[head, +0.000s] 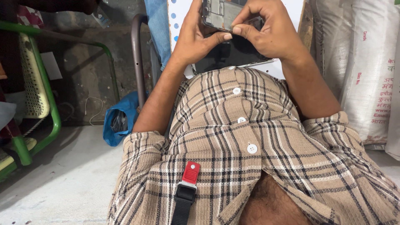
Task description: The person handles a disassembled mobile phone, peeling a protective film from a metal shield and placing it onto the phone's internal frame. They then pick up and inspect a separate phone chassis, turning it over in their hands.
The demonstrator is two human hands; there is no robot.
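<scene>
An opened phone body [217, 14], its inner frame exposed, is held at the top of the view above the lap. The left hand [196, 35] is closed around its left edge, thumb laid under the lower edge. The right hand [266, 33] is closed on the right side, fingertips [236, 30] pinched at the lower edge. A dark screen panel [233, 56] lies just beneath, on a white board [287, 8]. A blue bag [118, 121] is seen on the floor, left.

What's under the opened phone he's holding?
Under the opened phone, held by the left hand and right hand, a flat black panel lies on a white board. The hands hide the panel's upper part.
</scene>
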